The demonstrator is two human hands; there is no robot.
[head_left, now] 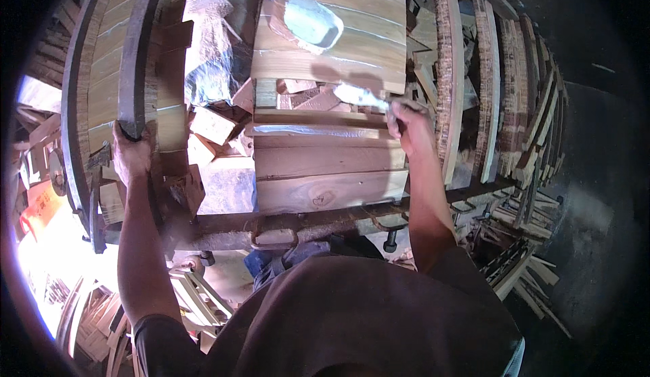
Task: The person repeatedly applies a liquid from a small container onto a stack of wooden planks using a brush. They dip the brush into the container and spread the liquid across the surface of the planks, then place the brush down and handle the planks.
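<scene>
**Brushing glue on the plank stack**

Leaning over the work here, so we mostly see our own dark shirt at the bottom. Our right hand (pixel 408 128) has its grip closed around the handle of a brush (pixel 362 96), and the pale, wet bristle end sits on the top edge of the stacked planks (pixel 328 163) in the middle. That top edge looks shiny and whitish where the brush touches it. Just above, on another glued-up board panel (pixel 352 38), sits a small light blue bowl (pixel 313 22), well clear of the brush.

Our left hand (pixel 131 152) is off to the side, fingers wrapped tight around the lower end of a dark curved bar (pixel 139 45) that runs up along a slatted panel. Between our 2 hands there's a jumble of short wood offcuts (pixel 213 128). The stack rests on a rusty metal clamp bar (pixel 305 222), and more thin strips (pixel 521 255) are piled on the right.
</scene>
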